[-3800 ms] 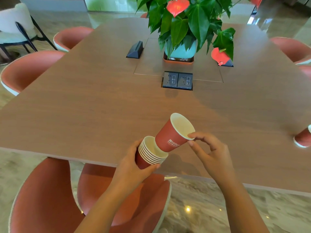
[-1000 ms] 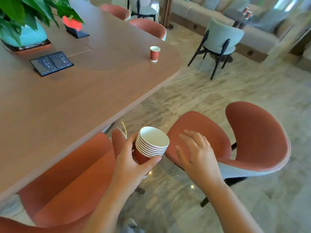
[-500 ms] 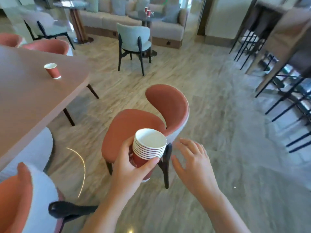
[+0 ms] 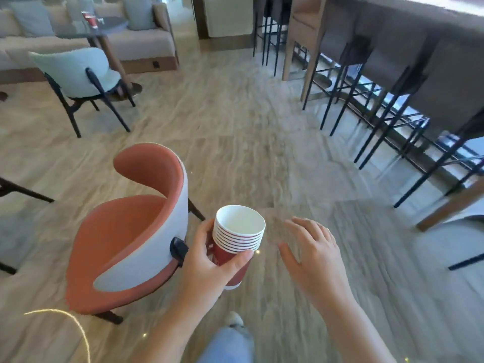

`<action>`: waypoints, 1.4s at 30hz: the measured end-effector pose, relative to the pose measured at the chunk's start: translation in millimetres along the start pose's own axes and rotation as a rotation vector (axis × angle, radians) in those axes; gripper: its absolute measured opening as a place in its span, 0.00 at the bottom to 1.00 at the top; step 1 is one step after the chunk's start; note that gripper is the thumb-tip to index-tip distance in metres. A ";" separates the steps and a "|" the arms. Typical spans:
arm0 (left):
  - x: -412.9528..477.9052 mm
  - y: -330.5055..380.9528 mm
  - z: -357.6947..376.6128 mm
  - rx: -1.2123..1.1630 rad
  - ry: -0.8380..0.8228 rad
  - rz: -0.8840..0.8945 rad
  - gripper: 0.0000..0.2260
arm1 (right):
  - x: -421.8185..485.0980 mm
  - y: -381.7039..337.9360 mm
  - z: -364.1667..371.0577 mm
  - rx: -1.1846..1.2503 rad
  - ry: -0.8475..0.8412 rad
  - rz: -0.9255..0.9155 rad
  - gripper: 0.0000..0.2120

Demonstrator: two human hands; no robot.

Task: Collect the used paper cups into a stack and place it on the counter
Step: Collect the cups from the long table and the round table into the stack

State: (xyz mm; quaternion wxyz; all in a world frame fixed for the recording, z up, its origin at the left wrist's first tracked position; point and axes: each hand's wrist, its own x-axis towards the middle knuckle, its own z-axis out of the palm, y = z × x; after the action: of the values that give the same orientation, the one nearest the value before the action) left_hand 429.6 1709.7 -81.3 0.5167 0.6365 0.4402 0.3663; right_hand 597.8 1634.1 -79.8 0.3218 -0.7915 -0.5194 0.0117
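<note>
A stack of several red paper cups [image 4: 237, 238] with white insides stands upright in front of me, low in the middle of the view. My left hand [image 4: 207, 260] grips the stack round its lower part, thumb across the front. My right hand [image 4: 313, 251] hovers just right of the stack, fingers spread and relaxed, holding nothing. The long grey counter [image 4: 408, 24] runs along the upper right. More red cups [image 4: 91, 20] stand on a round table far off at the upper left.
A terracotta and white shell chair [image 4: 136, 231] stands close on my left. Tall black-legged bar stools [image 4: 372, 82] line the counter on the right. A pale green armchair [image 4: 78, 72] and a beige sofa [image 4: 141, 40] sit at the back left. Marble floor [image 4: 248, 142] lies ahead.
The view has swung right, away from the wooden table toward the counter and stools. The last cup went into the stack; my left hand still holds it, my right hand stays open beside it.
</note>
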 end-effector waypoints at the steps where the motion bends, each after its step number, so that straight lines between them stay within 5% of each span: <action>1: 10.8 -0.3 9.9 0.004 -0.027 -0.003 0.34 | 4.6 9.7 -0.6 -0.013 0.012 0.026 0.17; 13: 213.8 -0.7 96.1 -0.081 -0.145 -0.041 0.36 | 185.6 85.2 23.4 -0.154 0.024 0.097 0.16; 30: 447.2 -12.8 108.3 -0.158 0.156 -0.176 0.32 | 450.3 114.0 101.7 -0.060 -0.135 -0.041 0.17; 42: 649.9 35.0 153.2 -0.070 0.319 -0.015 0.30 | 688.4 144.3 144.6 0.088 -0.155 -0.263 0.17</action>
State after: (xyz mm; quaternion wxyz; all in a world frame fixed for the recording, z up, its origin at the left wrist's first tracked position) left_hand 800.8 2265.7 -69.9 0.4648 0.5485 0.5082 0.4740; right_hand 981.1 2240.7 -52.4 0.3140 -0.6985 -0.6408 0.0533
